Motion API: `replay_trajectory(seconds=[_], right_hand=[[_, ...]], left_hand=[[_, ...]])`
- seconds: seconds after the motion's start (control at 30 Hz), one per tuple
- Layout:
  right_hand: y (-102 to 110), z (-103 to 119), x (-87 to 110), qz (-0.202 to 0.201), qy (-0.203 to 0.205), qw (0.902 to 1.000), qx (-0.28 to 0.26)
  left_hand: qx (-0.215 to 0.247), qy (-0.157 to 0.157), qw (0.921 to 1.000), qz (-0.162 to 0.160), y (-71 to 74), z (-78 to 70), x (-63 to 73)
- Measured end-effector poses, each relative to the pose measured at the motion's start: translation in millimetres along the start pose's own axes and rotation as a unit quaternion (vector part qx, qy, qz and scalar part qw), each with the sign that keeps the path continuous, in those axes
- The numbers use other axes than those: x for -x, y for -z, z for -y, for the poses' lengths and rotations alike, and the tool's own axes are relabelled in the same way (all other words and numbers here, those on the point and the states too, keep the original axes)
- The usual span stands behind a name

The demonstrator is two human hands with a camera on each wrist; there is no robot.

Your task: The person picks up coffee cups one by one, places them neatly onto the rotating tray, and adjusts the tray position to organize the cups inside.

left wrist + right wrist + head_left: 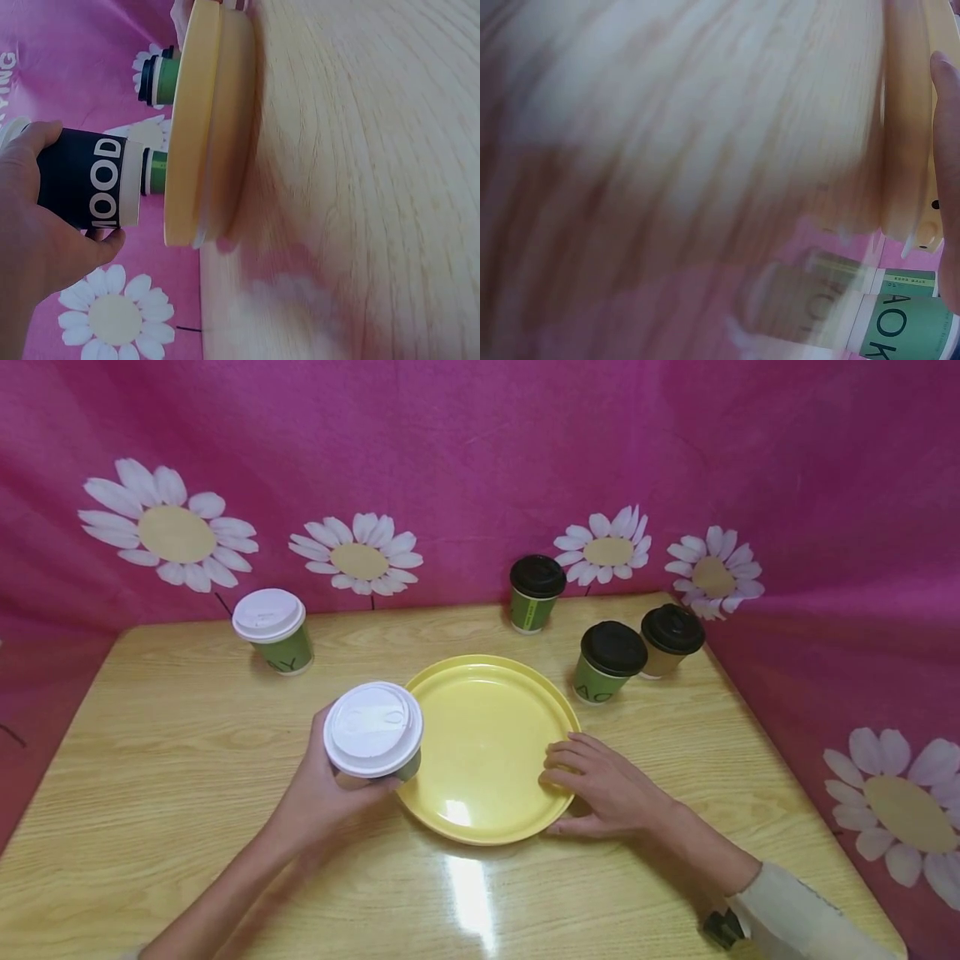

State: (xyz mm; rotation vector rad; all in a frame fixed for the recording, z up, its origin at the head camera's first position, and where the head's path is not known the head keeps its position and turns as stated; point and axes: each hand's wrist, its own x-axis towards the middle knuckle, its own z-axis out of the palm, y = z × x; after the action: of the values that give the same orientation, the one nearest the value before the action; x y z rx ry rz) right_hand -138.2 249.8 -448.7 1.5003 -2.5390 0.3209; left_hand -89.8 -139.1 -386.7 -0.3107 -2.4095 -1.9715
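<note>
A paper coffee cup (373,731) with a white lid is gripped in my left hand (318,797), fingers and thumb round its side. Its dark wall bears the letters "MOOD" in the left wrist view, where the cup (79,180) is raised off the table. In the head view it overlaps the left rim of a round yellow tray (487,743). My right hand (603,789) holds the tray's right rim, with the fingers bent over the inside and the thumb at the outer edge. The right wrist view shows only part of that hand (949,172) against the tray wall (907,112).
Another white-lidded cup, green (283,652), stands at the back left. Behind the tray is a green cup (531,610) with a black lid. To its right stand a second green cup (597,683) and a brown cup (660,662), both black-lidded. A pink daisy-printed cloth (480,468) hangs along the table's far edge.
</note>
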Motion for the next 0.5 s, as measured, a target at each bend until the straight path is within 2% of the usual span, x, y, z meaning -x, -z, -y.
replay_trajectory(seconds=[0.13,0.37,0.5], right_hand=[[0,1,0.3,-0.001,-0.001,1.0000,0.001],[0,1,0.2,-0.008,0.001,1.0000,0.000],[0,2,0.0,-0.009,0.003,0.9999,-0.005]], left_hand=[[0.014,0.004,0.9998,0.010,-8.1,2.3,-0.6],[0.012,-0.017,0.9992,0.034,-20.8,4.7,-4.1],[0.023,-0.011,0.9986,0.047,-26.0,4.6,-5.0]])
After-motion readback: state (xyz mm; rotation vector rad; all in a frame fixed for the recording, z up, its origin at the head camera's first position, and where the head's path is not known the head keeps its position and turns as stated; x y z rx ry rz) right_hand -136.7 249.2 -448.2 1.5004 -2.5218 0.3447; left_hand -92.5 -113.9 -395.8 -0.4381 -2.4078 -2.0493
